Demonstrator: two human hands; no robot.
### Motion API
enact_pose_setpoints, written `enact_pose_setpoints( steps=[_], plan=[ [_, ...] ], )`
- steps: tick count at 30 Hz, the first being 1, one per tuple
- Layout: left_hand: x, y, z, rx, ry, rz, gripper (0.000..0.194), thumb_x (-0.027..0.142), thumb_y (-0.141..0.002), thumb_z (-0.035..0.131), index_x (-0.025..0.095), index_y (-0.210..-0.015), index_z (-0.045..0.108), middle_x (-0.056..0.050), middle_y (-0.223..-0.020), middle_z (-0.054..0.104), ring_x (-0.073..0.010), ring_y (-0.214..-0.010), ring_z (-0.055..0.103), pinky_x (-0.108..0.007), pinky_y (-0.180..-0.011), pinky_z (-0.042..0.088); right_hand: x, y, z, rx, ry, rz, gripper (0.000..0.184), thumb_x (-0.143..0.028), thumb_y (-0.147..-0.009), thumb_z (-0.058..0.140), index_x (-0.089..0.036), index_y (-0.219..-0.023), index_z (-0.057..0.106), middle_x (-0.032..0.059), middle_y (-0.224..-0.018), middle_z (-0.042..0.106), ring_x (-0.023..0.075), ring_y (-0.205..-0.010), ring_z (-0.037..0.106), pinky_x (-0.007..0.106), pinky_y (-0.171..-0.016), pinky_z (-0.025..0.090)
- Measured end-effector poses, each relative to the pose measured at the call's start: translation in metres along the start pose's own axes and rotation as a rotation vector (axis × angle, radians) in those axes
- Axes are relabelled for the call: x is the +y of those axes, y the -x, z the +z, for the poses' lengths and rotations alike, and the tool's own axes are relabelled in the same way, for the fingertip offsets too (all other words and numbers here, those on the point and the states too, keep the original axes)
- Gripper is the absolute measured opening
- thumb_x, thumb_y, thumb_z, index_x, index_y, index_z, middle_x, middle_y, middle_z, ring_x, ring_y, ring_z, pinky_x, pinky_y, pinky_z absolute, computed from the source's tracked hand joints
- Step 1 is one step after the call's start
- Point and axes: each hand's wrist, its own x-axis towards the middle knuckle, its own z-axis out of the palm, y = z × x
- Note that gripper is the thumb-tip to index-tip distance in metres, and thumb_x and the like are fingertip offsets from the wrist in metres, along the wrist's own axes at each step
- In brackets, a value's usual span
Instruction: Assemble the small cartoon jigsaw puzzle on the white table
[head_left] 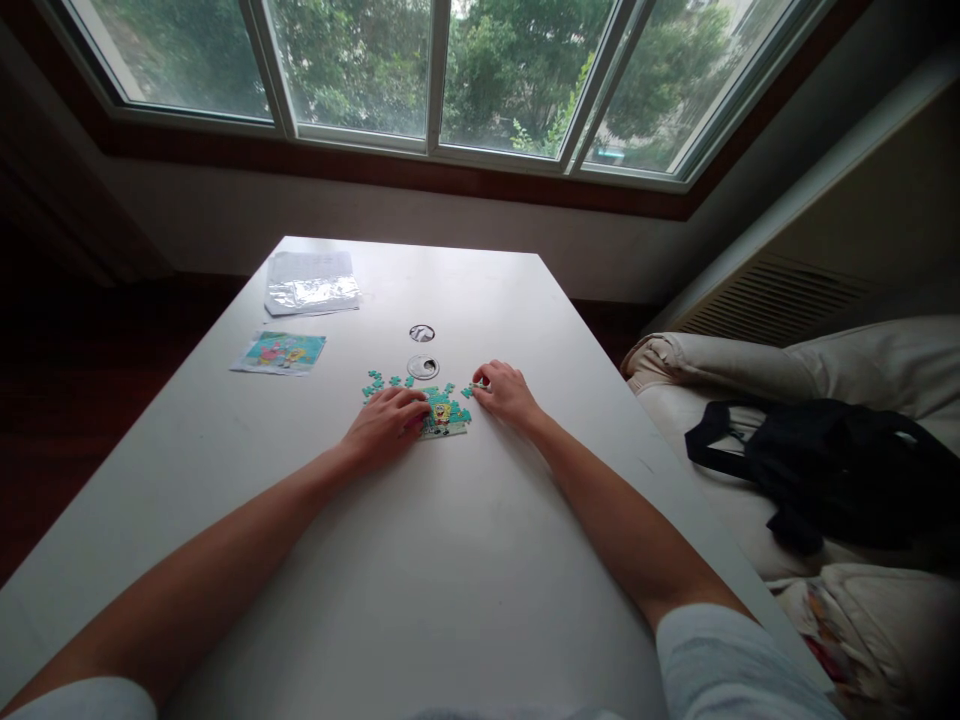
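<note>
A partly joined jigsaw puzzle (444, 418) with a yellow cartoon figure lies on the white table. My left hand (388, 420) rests palm down over its left side, fingers stretched across the joined pieces and hiding part of them. Just right of the puzzle, my right hand (506, 392) pinches a small teal puzzle piece (478, 385) between thumb and fingers. Several loose puzzle pieces (377, 381) are scattered along the far left edge of the puzzle, and a few more sit near my right fingertips.
A picture sheet (282, 353) showing cartoon figures lies to the left on the white table (465, 560). Behind it is a clear plastic bag (313, 283) with papers. Two round cable-hole covers (423, 367) sit beyond the puzzle. A dark bag (832, 470) rests on the pale sofa (720, 360).
</note>
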Motion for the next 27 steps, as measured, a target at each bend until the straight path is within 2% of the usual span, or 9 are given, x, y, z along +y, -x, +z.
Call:
enact_pose_setpoints(
  steps=[14, 21, 27],
  plan=[
    [-0.002, 0.001, 0.001, 0.030, -0.026, -0.075, 0.029, 0.029, -0.098, 0.053, 0.029, -0.123, 0.068, -0.004, -0.133, 0.066, -0.0274, -0.123, 0.057, -0.049, -0.110, 0.042, -0.007, 0.000, -0.003, -0.081, 0.034, 0.046, 0.004, -0.025, -0.085, 0.064, -0.022, -0.086, 0.065, 0.0026, -0.095, 0.068, 0.0198, -0.091, 0.058, 0.033, -0.083, 0.033],
    [-0.002, 0.001, 0.002, 0.049, -0.012, -0.084, 0.028, 0.030, -0.098, 0.053, 0.030, -0.122, 0.069, -0.004, -0.132, 0.066, -0.0277, -0.122, 0.056, -0.050, -0.110, 0.042, -0.007, 0.001, -0.005, -0.063, 0.062, 0.038, 0.009, -0.026, -0.086, 0.063, -0.022, -0.094, 0.067, 0.0040, -0.098, 0.070, 0.0211, -0.095, 0.059, 0.033, -0.083, 0.034],
    [-0.002, 0.001, 0.002, 0.045, -0.012, -0.086, 0.028, 0.030, -0.098, 0.054, 0.030, -0.122, 0.069, -0.004, -0.132, 0.066, -0.0274, -0.122, 0.056, -0.049, -0.110, 0.042, -0.014, 0.003, -0.013, -0.164, 0.051, 0.032, 0.009, -0.025, -0.082, 0.065, -0.023, -0.091, 0.066, 0.0012, -0.091, 0.070, 0.0191, -0.091, 0.061, 0.031, -0.081, 0.033]
  ],
)
